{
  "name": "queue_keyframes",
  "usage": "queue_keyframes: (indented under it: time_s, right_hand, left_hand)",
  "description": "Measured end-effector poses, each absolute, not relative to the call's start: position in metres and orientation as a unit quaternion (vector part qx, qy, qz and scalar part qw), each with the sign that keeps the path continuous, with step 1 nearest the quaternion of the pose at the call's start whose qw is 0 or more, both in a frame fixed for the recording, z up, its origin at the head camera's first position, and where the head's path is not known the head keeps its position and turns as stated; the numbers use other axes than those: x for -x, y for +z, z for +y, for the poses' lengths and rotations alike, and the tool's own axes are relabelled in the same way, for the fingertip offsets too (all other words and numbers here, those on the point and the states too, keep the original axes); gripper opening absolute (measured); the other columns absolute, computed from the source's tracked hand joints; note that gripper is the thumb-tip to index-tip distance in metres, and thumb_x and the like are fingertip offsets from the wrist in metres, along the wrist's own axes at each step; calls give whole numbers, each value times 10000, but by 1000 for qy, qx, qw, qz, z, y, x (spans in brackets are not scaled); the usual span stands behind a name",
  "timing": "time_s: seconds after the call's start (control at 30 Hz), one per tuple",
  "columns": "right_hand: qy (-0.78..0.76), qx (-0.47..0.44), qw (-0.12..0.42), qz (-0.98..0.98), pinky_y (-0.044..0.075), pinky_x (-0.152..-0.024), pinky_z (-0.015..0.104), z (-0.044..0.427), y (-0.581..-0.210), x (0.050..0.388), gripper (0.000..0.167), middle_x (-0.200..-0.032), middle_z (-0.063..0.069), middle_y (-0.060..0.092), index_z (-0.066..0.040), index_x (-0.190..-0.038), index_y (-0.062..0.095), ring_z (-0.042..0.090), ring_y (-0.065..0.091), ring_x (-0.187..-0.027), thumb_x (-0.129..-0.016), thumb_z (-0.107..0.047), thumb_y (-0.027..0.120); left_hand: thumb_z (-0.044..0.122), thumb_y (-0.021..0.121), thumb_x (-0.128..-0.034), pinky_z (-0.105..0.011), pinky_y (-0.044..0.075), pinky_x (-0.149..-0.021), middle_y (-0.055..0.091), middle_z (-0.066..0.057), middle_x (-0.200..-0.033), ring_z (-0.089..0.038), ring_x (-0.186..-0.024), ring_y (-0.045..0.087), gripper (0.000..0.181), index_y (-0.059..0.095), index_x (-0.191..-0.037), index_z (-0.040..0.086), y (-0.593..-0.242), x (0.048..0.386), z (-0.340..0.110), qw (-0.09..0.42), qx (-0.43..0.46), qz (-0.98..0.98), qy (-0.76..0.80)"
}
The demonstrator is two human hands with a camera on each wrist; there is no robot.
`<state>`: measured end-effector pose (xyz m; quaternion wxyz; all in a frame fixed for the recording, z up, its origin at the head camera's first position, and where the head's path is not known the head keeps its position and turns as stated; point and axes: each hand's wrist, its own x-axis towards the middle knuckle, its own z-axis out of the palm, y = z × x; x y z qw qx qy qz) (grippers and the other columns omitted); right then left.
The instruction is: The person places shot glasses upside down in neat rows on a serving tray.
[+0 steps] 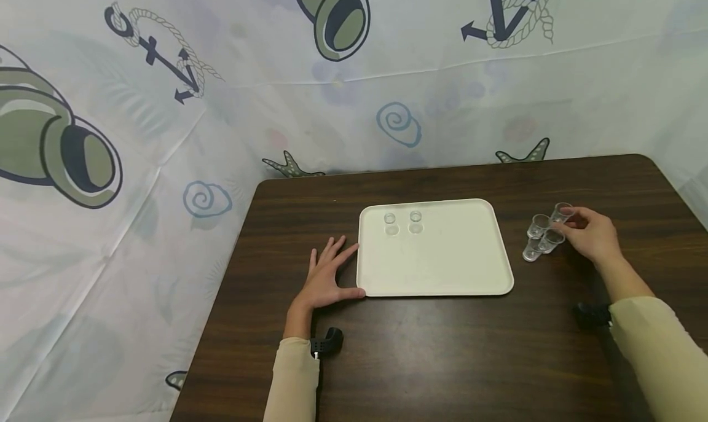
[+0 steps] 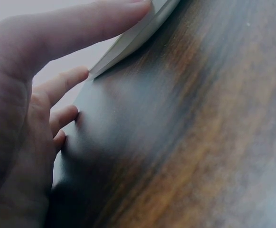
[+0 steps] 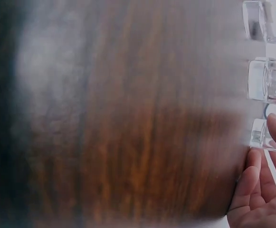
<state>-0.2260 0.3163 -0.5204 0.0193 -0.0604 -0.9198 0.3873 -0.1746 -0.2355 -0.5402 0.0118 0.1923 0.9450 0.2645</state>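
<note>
The small clear tapered cup point(image 1: 563, 211) points mouth up, its long axis near vertical, pinched in the right hand point(image 1: 594, 236); fingers partly hide it, so whether its base touches the brown wood-grain table point(image 1: 442, 354) is unclear. Three matching transparent cups point(image 1: 550, 240) crowd its left. The left hand point(image 1: 322, 282), fingers spread wide, touches the white rectangular tray point(image 1: 437, 259) bearing two clear cups point(image 1: 415, 217).

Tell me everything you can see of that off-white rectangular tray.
The off-white, round-cornered rectangular tray looks like smooth plastic, with a low raised rim. It lies flat on the dark brown, wood-grained table. Two small clear round cups sit toward its far-left corner. The person's bare left hand touches its left side: thumb at the near corner, index fingertip farther along.
</note>
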Motion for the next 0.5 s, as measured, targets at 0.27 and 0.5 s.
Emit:
queue_keyframes:
  time_s: [0.27, 0.5]
  right_hand:
    - [382, 61, 19, -922, 407, -623, 205, 319, -519, 226, 570, -1109, 311, 599, 73, -1279, 561, 315, 559, -933, -956, -393, 618]
    - [402, 66, 12, -913, 415, -599, 115, 318, -521, 221, 544, -1129, 272, 591, 76, -1273, 578, 26, 486, -817, -944, -351, 655]
  left_hand:
    - [682, 767, -672, -647, -47, -1116, 199, -65, -1622, -316, -1496, 71, 1018, 373, -1529, 301, -543, 177, -236, 7, -191, 945, 264]
    - [690, 768, -661, -634, -57, -1120, 193, -58, -1624, -303, -1498, 63, 1029, 366, -1531, 313, -542, 175, -237, 13, -187, 947, 262]
